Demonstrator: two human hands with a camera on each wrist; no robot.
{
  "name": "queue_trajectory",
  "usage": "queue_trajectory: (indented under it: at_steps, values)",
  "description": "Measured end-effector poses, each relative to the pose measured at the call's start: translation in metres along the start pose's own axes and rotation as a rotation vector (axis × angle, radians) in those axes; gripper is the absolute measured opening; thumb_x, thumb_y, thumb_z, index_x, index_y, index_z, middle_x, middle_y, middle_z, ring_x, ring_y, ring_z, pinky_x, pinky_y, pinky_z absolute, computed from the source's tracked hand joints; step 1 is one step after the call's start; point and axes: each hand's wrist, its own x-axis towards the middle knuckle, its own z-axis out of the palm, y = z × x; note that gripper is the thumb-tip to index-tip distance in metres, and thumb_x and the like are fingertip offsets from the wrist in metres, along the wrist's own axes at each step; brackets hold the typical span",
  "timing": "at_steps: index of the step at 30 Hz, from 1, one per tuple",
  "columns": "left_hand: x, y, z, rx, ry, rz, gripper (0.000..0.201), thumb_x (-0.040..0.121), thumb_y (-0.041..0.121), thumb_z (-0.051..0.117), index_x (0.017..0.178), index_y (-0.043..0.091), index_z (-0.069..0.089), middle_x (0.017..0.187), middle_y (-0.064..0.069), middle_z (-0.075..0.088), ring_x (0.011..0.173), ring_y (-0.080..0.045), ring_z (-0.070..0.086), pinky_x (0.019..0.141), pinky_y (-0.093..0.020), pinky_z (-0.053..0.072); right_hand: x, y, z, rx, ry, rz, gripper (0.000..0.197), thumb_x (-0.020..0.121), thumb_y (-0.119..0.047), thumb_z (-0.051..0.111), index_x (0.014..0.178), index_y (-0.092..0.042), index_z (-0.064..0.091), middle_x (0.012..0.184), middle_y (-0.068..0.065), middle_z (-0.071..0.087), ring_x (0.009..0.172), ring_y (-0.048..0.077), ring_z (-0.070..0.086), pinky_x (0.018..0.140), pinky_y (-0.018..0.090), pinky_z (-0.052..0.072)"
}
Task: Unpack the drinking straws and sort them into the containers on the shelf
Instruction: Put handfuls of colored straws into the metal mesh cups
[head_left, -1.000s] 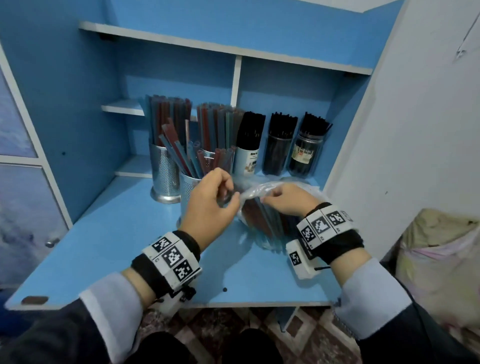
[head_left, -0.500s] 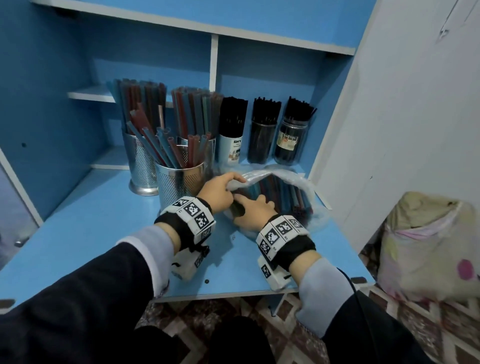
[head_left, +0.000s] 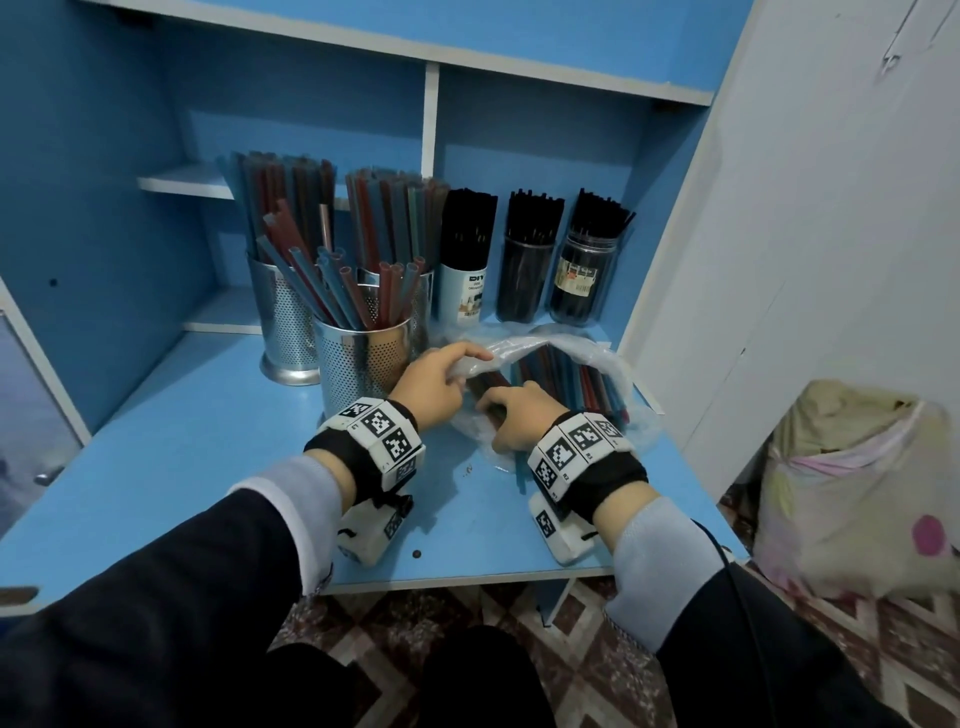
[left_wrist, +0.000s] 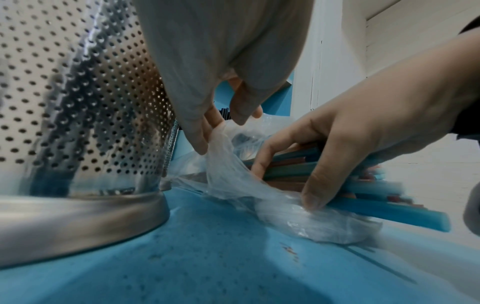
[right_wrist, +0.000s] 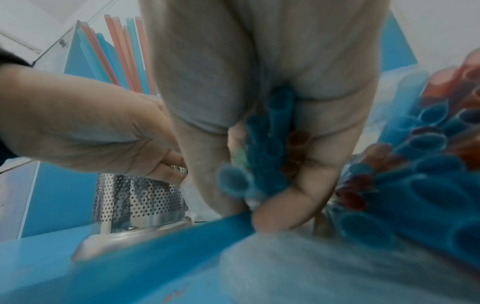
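two hands at plastic bag (head_left: 597, 353), left hand (head_left: 434, 387) pinching its edge, right hand (head_left: 519, 415) gripping half-hidden straws (head_left: 582, 379)

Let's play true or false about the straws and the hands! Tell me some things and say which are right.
1. The left hand pinches the clear plastic bag. True.
2. The right hand grips a bunch of coloured straws. True.
3. The nearest metal cup is empty. False: it holds blue and red straws.
4. Three containers at the back hold black straws. True.
5. The bag hangs from the upper shelf. False: it lies on the blue shelf, beside the cup.
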Motion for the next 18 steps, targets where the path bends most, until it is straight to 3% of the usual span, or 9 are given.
queue_trajectory:
  at_steps: [3,6,8,9,11,15,18]
  values:
    - [0.0,-0.002,0.0,-0.021,0.013,0.016,0.051,0.093,-0.009,0.045,0.121,0.029,0.063,0.137,-0.01,0.053,0.116,-0.032,0.057,0.097,-0.045,0.05,-0.002,0.0,-0.004,0.037,0.013,-0.041,0.05,0.079,0.001,0.063,0.122,-0.024,0.058,0.108,0.005,0.042,0.08,0.018,0.053,0.07,0.027,0.049]
    - [-0.002,-0.005,0.0,-0.046,0.004,0.017,0.049,0.095,-0.006,0.044,0.127,0.028,0.059,0.141,-0.009,0.05,0.098,-0.016,0.057,0.083,-0.031,0.05,-0.003,0.004,-0.01,0.119,0.019,-0.066,0.043,0.073,0.004,0.066,0.11,-0.017,0.061,0.098,0.001,0.055,0.08,0.015,0.056,0.059,0.022,0.043]
    - [-0.003,-0.004,0.0,-0.024,-0.005,0.022,0.05,0.096,-0.005,0.044,0.133,0.026,0.056,0.143,-0.009,0.048,0.101,-0.019,0.056,0.088,-0.033,0.049,-0.006,0.007,-0.016,0.206,0.062,-0.07,0.034,0.073,0.002,0.067,0.102,-0.016,0.062,0.088,-0.002,0.055,0.07,0.01,0.052,0.052,0.018,0.039]
    - [-0.004,-0.003,0.001,0.008,0.004,0.026,0.05,0.095,-0.005,0.045,0.135,0.023,0.054,0.143,-0.009,0.046,0.112,-0.024,0.055,0.097,-0.033,0.044,-0.008,0.009,-0.019,0.243,0.094,-0.075,0.031,0.074,0.001,0.067,0.098,-0.017,0.061,0.086,-0.003,0.056,0.067,0.009,0.051,0.051,0.017,0.038]
    - [-0.004,0.001,0.001,0.074,0.063,0.073,0.05,0.091,-0.005,0.049,0.134,0.019,0.053,0.143,-0.01,0.043,0.129,-0.024,0.045,0.106,-0.023,0.03,-0.014,0.013,-0.027,0.277,0.142,-0.086,0.027,0.076,-0.002,0.066,0.094,-0.02,0.061,0.086,-0.004,0.058,0.07,0.009,0.053,0.054,0.018,0.039]
    - [-0.008,0.016,0.005,0.175,0.155,0.3,0.052,0.08,-0.005,0.057,0.125,0.021,0.054,0.133,-0.001,0.044,0.126,-0.016,0.042,0.103,-0.012,0.024,-0.037,0.019,-0.046,0.177,0.107,-0.092,0.028,0.075,-0.008,0.068,0.093,-0.029,0.061,0.085,-0.012,0.053,0.071,0.006,0.051,0.056,0.021,0.04]
    - [-0.007,0.028,0.012,0.23,0.007,0.429,0.064,0.074,0.005,0.068,0.133,0.02,0.046,0.136,0.001,0.041,0.131,-0.014,0.036,0.104,-0.013,0.023,-0.061,0.019,-0.061,0.117,0.074,-0.104,0.03,0.075,-0.009,0.07,0.096,-0.03,0.062,0.091,-0.012,0.051,0.075,0.007,0.051,0.053,0.019,0.041]
